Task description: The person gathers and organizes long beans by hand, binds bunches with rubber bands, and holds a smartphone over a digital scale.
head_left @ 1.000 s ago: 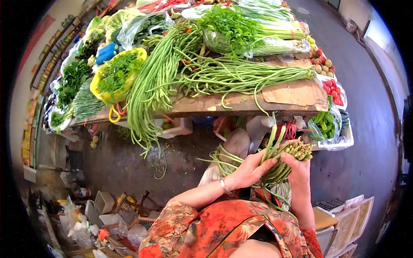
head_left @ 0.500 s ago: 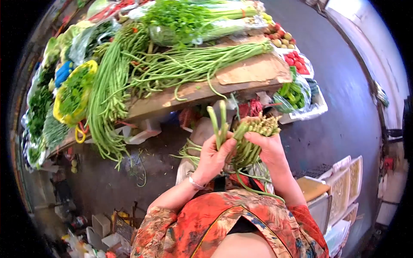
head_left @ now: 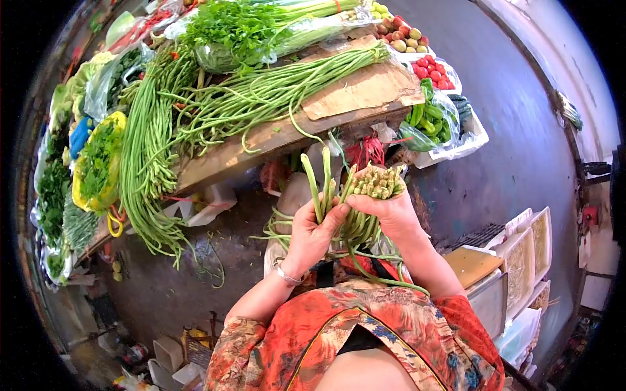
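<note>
In front of my chest, my right hand [head_left: 393, 212] is wrapped round a thick bunch of long beans [head_left: 378, 184], its ends gathered and facing up. My left hand [head_left: 310, 229] grips a few loose long beans [head_left: 310, 179] that stick up above the fingers. Its thumb is close to the right thumb, and one bean rises between the two hands. Lower lengths of the beans [head_left: 362, 228] hang below my hands towards my lap, partly hidden by the fingers. A bracelet [head_left: 287, 276] circles my left wrist.
Ahead stands a wooden stall table [head_left: 261, 140] with more long beans [head_left: 280, 94], leafy celery [head_left: 228, 32] and a yellow bag of greens [head_left: 98, 163]. Tomatoes [head_left: 432, 72] and a box of green peppers [head_left: 433, 120] sit at its right end. Plastic bins [head_left: 515, 287] stand to my right.
The view has shifted, so the table sits further left. The bunch's ends in my right hand are now more even and tipped towards me. Both hands keep their hold.
</note>
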Available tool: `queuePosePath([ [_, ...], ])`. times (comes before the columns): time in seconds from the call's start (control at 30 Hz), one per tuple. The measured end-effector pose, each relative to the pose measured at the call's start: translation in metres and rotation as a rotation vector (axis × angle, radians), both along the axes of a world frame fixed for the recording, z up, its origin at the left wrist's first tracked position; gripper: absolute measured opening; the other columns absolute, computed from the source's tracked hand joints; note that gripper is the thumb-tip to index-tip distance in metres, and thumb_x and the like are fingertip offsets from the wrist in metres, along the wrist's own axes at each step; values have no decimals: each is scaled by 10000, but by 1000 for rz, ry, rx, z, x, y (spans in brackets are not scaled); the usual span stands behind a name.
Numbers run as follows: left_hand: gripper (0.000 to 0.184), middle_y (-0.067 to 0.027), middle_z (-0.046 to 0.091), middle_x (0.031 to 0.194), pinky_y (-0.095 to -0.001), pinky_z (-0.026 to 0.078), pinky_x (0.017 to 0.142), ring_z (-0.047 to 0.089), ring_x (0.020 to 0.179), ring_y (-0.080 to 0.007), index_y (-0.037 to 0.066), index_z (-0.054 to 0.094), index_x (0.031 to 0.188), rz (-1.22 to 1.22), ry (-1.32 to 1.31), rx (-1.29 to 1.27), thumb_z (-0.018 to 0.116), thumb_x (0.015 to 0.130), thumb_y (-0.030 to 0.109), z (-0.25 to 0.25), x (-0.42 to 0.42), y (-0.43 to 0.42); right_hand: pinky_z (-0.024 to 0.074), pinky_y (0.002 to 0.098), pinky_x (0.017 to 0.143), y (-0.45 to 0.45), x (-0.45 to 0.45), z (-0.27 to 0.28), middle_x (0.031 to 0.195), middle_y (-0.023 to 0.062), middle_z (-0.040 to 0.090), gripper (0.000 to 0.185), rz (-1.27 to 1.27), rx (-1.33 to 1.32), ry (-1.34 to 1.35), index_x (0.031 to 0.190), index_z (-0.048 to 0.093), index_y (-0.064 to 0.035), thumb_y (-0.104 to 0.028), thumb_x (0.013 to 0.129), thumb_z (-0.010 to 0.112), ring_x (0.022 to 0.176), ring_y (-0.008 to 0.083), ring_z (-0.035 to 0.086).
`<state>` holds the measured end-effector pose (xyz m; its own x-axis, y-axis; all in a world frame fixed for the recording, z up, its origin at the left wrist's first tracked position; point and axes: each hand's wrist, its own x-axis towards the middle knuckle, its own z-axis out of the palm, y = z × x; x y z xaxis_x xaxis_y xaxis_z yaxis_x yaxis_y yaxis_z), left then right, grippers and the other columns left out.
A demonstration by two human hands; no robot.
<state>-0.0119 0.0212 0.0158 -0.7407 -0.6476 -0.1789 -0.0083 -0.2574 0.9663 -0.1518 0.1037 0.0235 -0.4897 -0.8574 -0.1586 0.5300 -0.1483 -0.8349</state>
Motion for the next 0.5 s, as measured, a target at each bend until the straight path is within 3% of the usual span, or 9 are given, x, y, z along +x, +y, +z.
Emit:
queuePosePath([
  [0.2,159,62,554,770,-181,377,603,439,703,-25,20,620,958,52,39,-66,608,927,176,-7,1,1,487,238,730,1,4,-4,875,4,644,291,-96,15,5,978,614,-32,25,717,730,785,92,601],
  [0.27,202,36,591,835,-210,418,669,472,768,-45,6,613,1030,-10,-37,-176,573,947,186,-12,8,-2,486,247,743,1,3,-7,888,7,641,308,-116,6,-19,993,605,-40,29,718,726,802,97,598],
  [0.37,173,64,543,822,-190,401,652,453,736,-35,27,600,994,-22,22,-316,580,943,191,-4,3,3,487,228,718,2,-1,-10,879,11,650,264,-121,32,12,966,622,-30,9,724,721,787,89,605],
  [0.5,172,75,523,812,-181,376,633,424,724,-26,25,591,998,-49,29,-226,567,950,189,-2,4,3,495,245,747,2,-2,-10,885,23,652,269,-87,-18,29,979,614,-36,21,733,708,824,101,613],
])
